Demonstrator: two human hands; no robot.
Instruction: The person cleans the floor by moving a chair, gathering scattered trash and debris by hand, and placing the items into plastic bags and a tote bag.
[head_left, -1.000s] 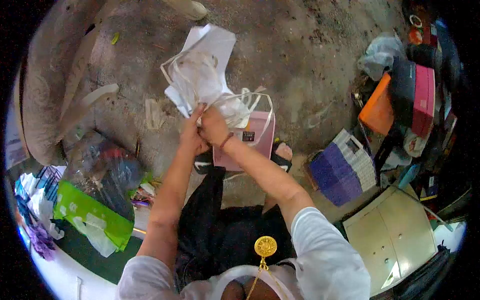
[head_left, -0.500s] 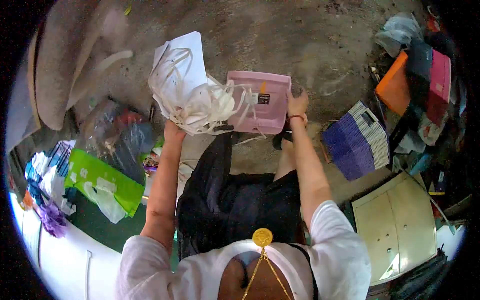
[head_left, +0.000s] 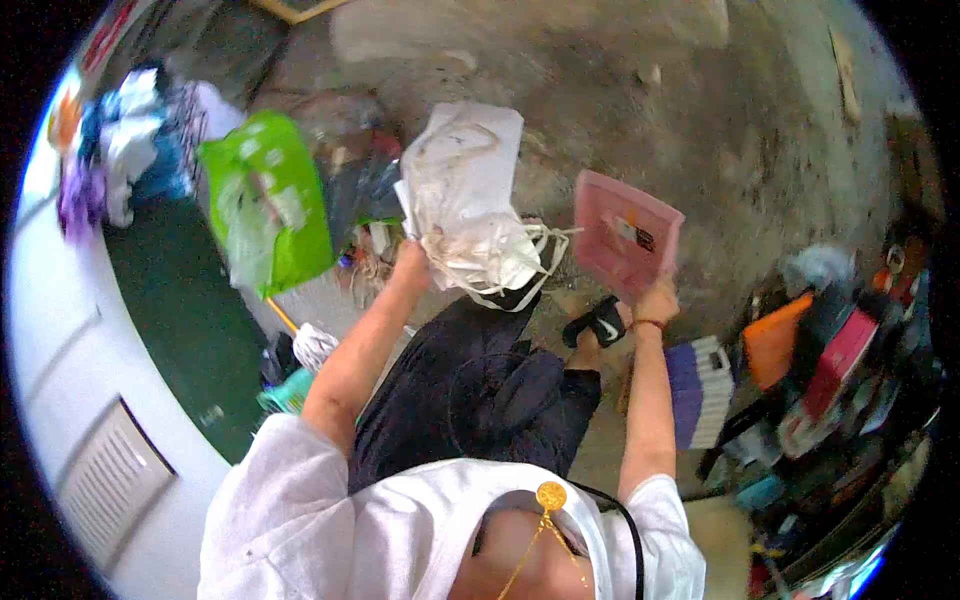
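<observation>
My left hand (head_left: 414,266) is closed on a tangled bundle of off-white straps (head_left: 485,262), gathered together with white sheets (head_left: 490,150) that stick up beyond it. A loop of strap trails off to the right. My right hand (head_left: 657,300) grips the near edge of a pink plastic bin (head_left: 615,225), held tilted off the ground with a dark label and an orange mark on it. The bin and the bundle are apart. Most of my left fingers are hidden behind the bundle.
A bright green bag (head_left: 265,210) lies on the left, near a mop head (head_left: 316,346). The purple and white woven basket (head_left: 700,390) stands beside my right forearm. An orange box (head_left: 777,342) and a pink-red box (head_left: 840,362) sit in clutter at the right.
The pink bin has swung right, away from the strap bundle, and is tilted now. The view has turned, so the surroundings are shifted. Both hands keep their hold.
</observation>
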